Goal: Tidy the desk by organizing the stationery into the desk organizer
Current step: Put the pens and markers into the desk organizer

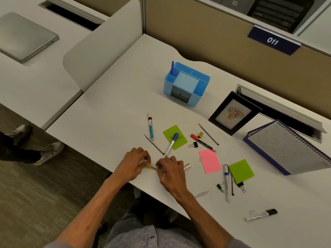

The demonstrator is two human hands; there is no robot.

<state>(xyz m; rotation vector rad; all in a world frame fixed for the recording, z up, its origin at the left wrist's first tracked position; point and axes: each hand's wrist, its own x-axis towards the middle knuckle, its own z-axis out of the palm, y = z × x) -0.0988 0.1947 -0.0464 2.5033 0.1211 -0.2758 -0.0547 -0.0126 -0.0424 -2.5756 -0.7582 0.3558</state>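
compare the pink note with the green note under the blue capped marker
The green note bears handwriting; the pink note looks blank. A blue-capped marker lies across the green note; none crosses the pink note. Both lie flat on the desk, outside the organizer.

Ahead-left of the left hand [133, 162] the desk [114, 111] is bare, an open sweep round to the organizer [186, 85]. Straight ahead of both hands: teal marker [151, 127], pencil [154, 144], blue-capped pen [171, 144] on a green note [180, 143]. Off past the right hand [172, 173], photo frame [233, 112] and calendar [290, 147] stand tall.
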